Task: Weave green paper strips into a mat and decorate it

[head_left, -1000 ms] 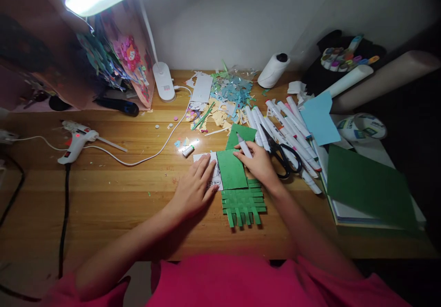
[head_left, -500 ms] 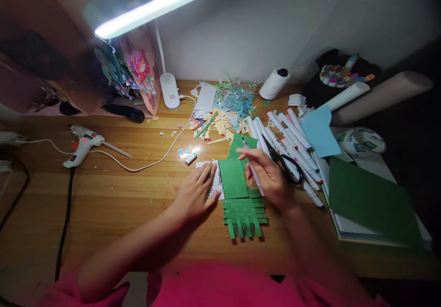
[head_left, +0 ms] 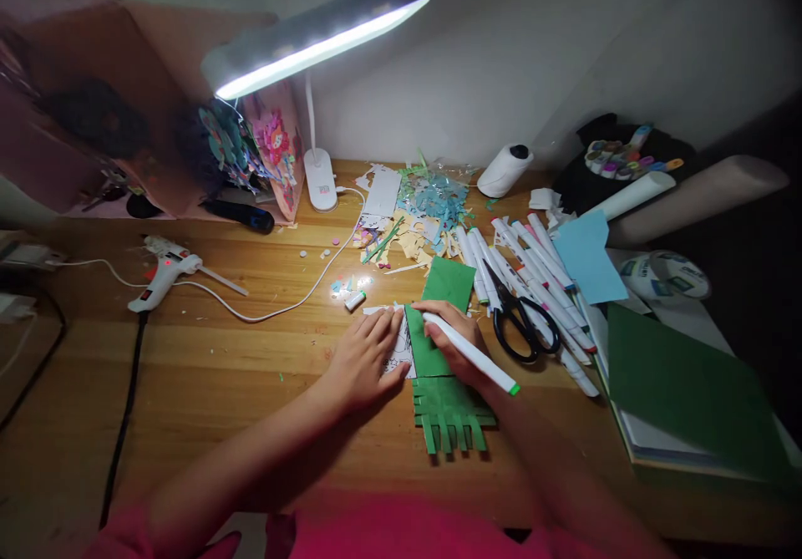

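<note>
My right hand (head_left: 456, 337) grips a white marker (head_left: 473, 354) with a green end. Its writing end sits near the top left of a green paper square (head_left: 431, 357); whether it touches is hidden by the fingers. My left hand (head_left: 367, 354) lies flat with fingers stretched, pressing a white drawn-on paper (head_left: 399, 358) beside the square's left edge. Green paper strips (head_left: 448, 413), crossed like a weave, stick out below the square. Another green paper piece (head_left: 452, 282) lies behind my right hand. A marker cap (head_left: 355, 301) rests beyond my left hand.
Black-handled scissors (head_left: 523, 325) and several white markers (head_left: 532, 271) lie at the right. Paper scraps (head_left: 432, 200) are heaped at the back under a lamp (head_left: 326, 41). A glue gun (head_left: 166, 271) with a cord lies left. Green card (head_left: 689, 392) covers a paper stack far right.
My right hand has lowered the marker onto the green square's upper left, turning it so the green end points toward me. My left hand stays on the white paper. The view has shifted slightly.
</note>
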Available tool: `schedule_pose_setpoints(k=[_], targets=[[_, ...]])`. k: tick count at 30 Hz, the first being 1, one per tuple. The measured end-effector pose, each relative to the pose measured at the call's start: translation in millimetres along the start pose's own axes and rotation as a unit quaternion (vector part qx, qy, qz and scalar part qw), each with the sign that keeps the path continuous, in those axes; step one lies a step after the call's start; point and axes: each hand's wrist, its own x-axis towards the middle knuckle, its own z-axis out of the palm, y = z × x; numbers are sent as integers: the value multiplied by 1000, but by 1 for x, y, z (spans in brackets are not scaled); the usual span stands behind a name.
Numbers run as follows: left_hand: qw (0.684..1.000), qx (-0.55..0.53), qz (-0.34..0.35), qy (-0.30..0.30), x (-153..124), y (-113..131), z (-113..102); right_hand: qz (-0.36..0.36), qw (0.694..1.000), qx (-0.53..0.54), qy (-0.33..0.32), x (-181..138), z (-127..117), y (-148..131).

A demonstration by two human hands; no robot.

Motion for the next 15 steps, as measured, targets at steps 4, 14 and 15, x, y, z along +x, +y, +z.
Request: schedule_pose_setpoints(k=[4,14,15], targets=[[1000,-7,-2,-4,1,-1,0,6,999,-47,22,1,2,-2],[999,-20,-17,-36,1,-1,-1,59,998,-30,17,6,7,3],[999,-19,-17,-37,1,0,-1,59,998,-28,17,6,7,4]])
